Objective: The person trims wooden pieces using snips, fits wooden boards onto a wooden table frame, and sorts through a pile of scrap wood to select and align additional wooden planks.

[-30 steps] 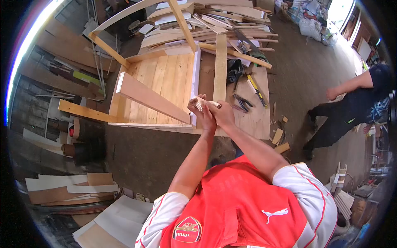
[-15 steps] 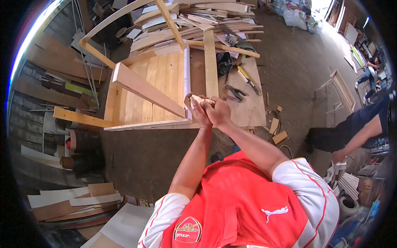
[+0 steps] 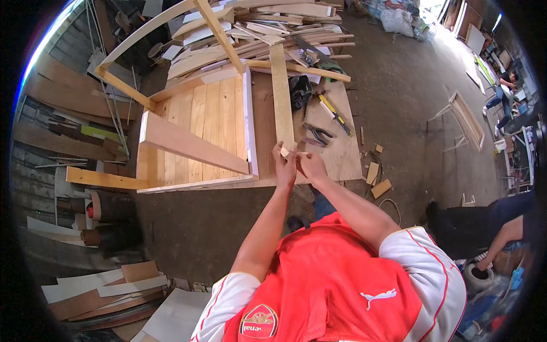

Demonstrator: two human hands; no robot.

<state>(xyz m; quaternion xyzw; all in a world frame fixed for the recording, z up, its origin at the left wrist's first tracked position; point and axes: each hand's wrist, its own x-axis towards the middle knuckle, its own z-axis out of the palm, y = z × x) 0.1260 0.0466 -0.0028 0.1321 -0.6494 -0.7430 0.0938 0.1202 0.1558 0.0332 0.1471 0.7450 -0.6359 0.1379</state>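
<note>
A small light wooden piece [image 3: 285, 151] is held in my left hand [image 3: 286, 165], at the near end of a long wooden strip [image 3: 281, 97] on the plywood board. My right hand [image 3: 311, 165] is closed close beside it, pinching something too small to make out. Left of my hands stands a wooden frame with a slatted bottom [image 3: 199, 131] and upright legs. Pliers [image 3: 317, 133], a yellow-and-black tool [image 3: 336, 114] and a black bag [image 3: 299, 91] lie on the board [image 3: 342, 162].
Stacked wood strips [image 3: 256, 28] lie behind the board. Offcuts [image 3: 381, 188] are on the floor to the right. A co-worker's arm [image 3: 504, 242] reaches down at the right; another person [image 3: 501, 100] is farther back. A small frame [image 3: 467, 121] stands on the right.
My hands have moved slightly apart, and the small piece shows between my left fingers. The view has shifted right. The nearby co-worker has bent lower at the right.
</note>
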